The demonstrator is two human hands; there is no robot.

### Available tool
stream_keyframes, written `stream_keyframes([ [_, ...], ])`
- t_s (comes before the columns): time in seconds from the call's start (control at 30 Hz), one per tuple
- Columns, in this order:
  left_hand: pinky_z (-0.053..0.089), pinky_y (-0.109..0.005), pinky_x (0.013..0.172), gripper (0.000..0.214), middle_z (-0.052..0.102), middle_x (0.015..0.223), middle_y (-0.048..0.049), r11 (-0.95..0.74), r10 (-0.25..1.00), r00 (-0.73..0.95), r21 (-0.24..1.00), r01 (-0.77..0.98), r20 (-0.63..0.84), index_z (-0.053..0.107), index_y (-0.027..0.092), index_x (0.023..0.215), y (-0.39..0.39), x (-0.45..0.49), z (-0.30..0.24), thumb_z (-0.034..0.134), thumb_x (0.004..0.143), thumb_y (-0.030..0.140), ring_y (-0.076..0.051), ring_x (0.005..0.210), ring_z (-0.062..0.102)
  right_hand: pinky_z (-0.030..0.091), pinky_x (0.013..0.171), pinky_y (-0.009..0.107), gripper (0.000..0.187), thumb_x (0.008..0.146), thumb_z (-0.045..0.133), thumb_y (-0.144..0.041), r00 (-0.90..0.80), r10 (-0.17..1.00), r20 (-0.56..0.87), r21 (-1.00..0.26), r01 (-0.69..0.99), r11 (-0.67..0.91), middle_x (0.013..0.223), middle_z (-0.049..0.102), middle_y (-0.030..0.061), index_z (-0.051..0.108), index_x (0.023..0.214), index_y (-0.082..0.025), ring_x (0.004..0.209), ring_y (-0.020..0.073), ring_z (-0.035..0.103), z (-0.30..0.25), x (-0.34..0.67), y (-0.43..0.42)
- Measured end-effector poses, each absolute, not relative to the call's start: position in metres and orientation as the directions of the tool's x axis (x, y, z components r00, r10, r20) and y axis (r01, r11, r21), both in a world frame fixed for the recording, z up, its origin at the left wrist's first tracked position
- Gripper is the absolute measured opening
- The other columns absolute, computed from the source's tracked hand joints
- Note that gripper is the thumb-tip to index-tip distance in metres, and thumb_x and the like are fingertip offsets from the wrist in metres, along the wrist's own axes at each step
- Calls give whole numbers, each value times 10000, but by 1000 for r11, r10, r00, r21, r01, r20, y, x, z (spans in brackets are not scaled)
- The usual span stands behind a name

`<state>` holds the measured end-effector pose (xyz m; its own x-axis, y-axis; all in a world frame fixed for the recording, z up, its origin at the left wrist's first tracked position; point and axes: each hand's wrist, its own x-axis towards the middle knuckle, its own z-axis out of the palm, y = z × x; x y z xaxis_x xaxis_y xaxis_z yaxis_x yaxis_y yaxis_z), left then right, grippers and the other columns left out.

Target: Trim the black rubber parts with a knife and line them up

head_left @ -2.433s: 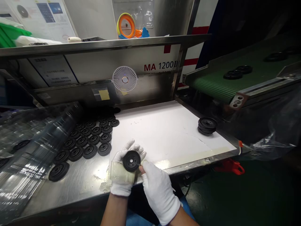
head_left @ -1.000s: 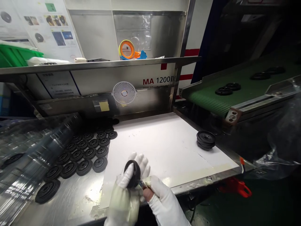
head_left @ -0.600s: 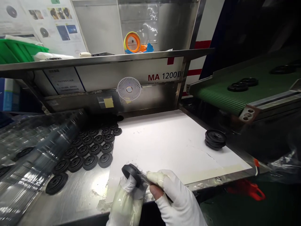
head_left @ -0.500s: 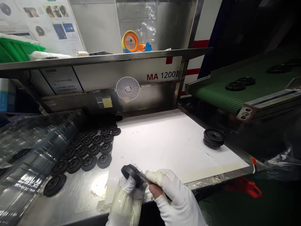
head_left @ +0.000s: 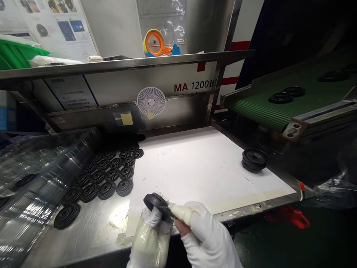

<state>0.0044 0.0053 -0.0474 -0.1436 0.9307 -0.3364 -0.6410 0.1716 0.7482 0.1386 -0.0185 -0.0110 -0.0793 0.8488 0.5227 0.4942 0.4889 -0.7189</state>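
My left hand [head_left: 149,238], in a white glove with clear film over it, is closed around a round black plastic part [head_left: 153,201], tilted above the front edge of the white sheet [head_left: 189,167]. My right hand [head_left: 208,234], gloved in white with a bare thumb tip, is closed on what looks like a knife [head_left: 164,207]. Its thin blade lies against the rim of the black part; the handle is mostly hidden in my fingers. Left of the sheet, several rows of stacked black discs [head_left: 106,190] rest on the metal bench. Another stack of black discs [head_left: 253,160] stands at the sheet's right side.
Clear plastic trays [head_left: 52,186] lie at the left. A metal shelf [head_left: 125,64] spans the back, with a tape dispenser [head_left: 154,42] on it and a white fan [head_left: 151,101] below. At right runs a green conveyor [head_left: 259,111] carrying black discs. Something red [head_left: 295,217] hangs below the bench.
Both hands stay together at the black part, with the right hand shifted slightly left along its rim. The camera view has tilted a little; the stacks remain in place.
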Motion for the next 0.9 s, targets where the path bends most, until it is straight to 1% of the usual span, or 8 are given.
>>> stream_keyframes([
  [0.1,543,-336,768,111,683,871,-77,177,931,-137,750,-637,-337,684,209,813,5,9,-41,673,720,149,-243,894,642,521,695,234,335,871,507,-164,-60,854,517,-712,524,468,942,642,44,604,1158,-308,789,154,636,-11,138,-20],
  [0.2,528,-284,783,69,675,813,-77,135,940,-170,783,-607,-294,694,191,756,3,15,-30,693,699,152,-217,847,638,523,664,227,327,862,525,-173,-152,845,512,-710,478,516,933,649,41,610,1149,-306,768,152,637,-6,141,-21],
  [0.27,536,-283,728,38,663,755,-73,128,943,-171,784,-607,-286,691,178,737,3,17,-23,693,699,177,-208,764,631,521,671,227,294,864,534,-181,-165,847,506,-737,428,523,915,646,37,621,1124,-288,755,146,630,0,145,-20],
  [0.37,532,-302,606,101,623,657,-64,193,938,-84,708,-679,-337,677,154,723,5,16,-17,676,724,255,-187,634,594,508,708,215,244,880,541,-188,-160,876,456,-788,386,480,882,632,8,628,1079,-298,772,127,616,11,156,-14],
  [0.5,490,-270,552,128,562,601,-33,283,919,36,593,-754,-392,655,127,700,8,12,-18,719,679,235,-130,553,534,485,744,216,280,888,548,-186,-231,893,385,-796,407,449,921,620,-23,615,1101,-356,836,117,599,22,165,-4],
  [0.7,458,-230,533,219,533,535,-27,256,935,24,628,-735,-354,603,116,544,1,17,-6,682,715,227,-102,528,501,455,719,247,350,891,547,-176,-324,876,357,-776,419,471,921,609,-19,588,1181,-367,810,121,580,25,163,1],
  [0.8,447,-208,522,185,540,555,-18,256,925,3,618,-743,-379,606,120,554,-1,19,4,705,685,206,-90,526,493,442,679,246,317,908,532,-225,-340,874,347,-760,444,474,892,607,-17,591,1184,-371,764,119,570,26,163,2],
  [0.9,453,-221,522,162,535,583,-10,279,913,20,588,-759,-408,601,138,592,1,19,8,727,652,218,-105,545,504,438,666,241,276,909,528,-242,-434,847,307,-729,465,502,860,614,-20,631,1126,-377,748,122,567,27,165,2],
])
